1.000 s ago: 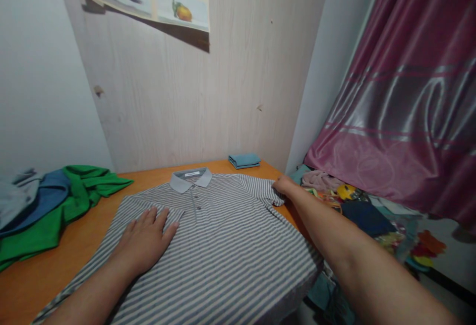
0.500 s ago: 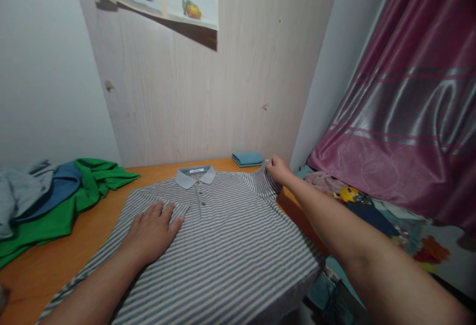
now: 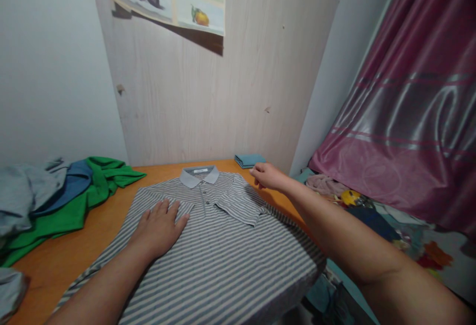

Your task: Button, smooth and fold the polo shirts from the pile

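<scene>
A striped grey-and-white polo shirt (image 3: 223, 265) lies spread face up, its grey collar (image 3: 191, 181) toward the wall and its lower end over the near table edge. My left hand (image 3: 161, 228) rests flat on the shirt's left side with its fingers spread, beside a sleeve folded inward. On the right, the other sleeve (image 3: 241, 203) lies folded in across the chest below the buttons. Just beyond that shoulder hovers my right hand (image 3: 268, 176), fingers curled together with no cloth visible in them.
Behind my right hand, a folded teal cloth (image 3: 251, 160) sits by the wall. A heap of green, blue and grey clothes (image 3: 74, 201) covers the left of the orange table (image 3: 48, 285). A pink curtain (image 3: 390, 131) hangs at right above assorted items.
The right sleeve, held out in my right hand before, now lies folded inward on the shirt. My right hand has let it go and moved slightly left. My left hand stays put.
</scene>
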`<state>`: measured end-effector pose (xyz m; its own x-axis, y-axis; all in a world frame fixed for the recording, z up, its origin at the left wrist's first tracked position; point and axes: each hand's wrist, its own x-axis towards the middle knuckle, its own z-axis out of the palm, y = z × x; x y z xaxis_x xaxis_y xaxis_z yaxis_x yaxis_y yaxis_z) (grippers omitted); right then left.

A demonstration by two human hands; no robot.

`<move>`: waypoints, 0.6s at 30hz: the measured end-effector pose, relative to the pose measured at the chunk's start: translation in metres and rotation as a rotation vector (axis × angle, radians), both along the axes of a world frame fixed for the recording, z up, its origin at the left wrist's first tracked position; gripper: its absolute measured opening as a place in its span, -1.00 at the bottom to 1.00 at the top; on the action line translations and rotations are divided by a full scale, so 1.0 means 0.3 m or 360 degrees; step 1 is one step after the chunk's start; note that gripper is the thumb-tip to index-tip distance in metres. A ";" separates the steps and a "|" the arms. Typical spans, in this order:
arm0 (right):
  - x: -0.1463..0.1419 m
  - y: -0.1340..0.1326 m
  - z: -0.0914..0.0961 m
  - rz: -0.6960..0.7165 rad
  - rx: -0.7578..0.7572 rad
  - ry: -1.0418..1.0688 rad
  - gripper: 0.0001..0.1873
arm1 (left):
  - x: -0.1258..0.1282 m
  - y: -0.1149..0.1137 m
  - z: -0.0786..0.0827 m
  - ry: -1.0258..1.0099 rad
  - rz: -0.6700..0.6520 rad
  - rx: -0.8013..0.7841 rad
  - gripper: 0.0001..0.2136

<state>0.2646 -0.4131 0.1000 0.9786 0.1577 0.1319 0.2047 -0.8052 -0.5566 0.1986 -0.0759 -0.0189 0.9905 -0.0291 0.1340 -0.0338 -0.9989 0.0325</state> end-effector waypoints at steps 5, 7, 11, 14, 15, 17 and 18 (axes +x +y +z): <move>0.003 -0.110 -0.086 -0.0192 -0.0199 -0.0036 -0.76 | 0.002 -0.004 0.001 -0.0007 -0.0010 0.0007 -0.31; -0.019 -0.135 -0.138 -0.0241 -0.0297 -0.0065 -0.77 | 0.004 -0.003 -0.001 -0.0010 -0.0005 0.0010 -0.30; -0.080 -0.160 -0.237 -0.0215 -0.0466 -0.0019 -0.85 | 0.006 -0.001 -0.004 -0.0006 0.0003 -0.0015 -0.30; -0.098 -0.173 -0.271 -0.0239 -0.0566 0.0017 -0.88 | 0.005 0.000 -0.005 -0.0012 -0.0007 -0.0020 -0.30; -0.094 -0.176 -0.271 -0.0257 -0.0588 0.0016 -0.88 | 0.004 0.001 -0.006 -0.0009 -0.0005 -0.0022 -0.31; -0.071 -0.175 -0.258 -0.0283 -0.0610 -0.0004 -0.87 | 0.004 0.001 -0.007 -0.0004 0.0001 -0.0029 -0.31; -0.055 -0.169 -0.248 -0.0292 -0.0608 -0.0023 -0.85 | 0.003 0.001 -0.008 -0.0003 0.0003 -0.0032 -0.31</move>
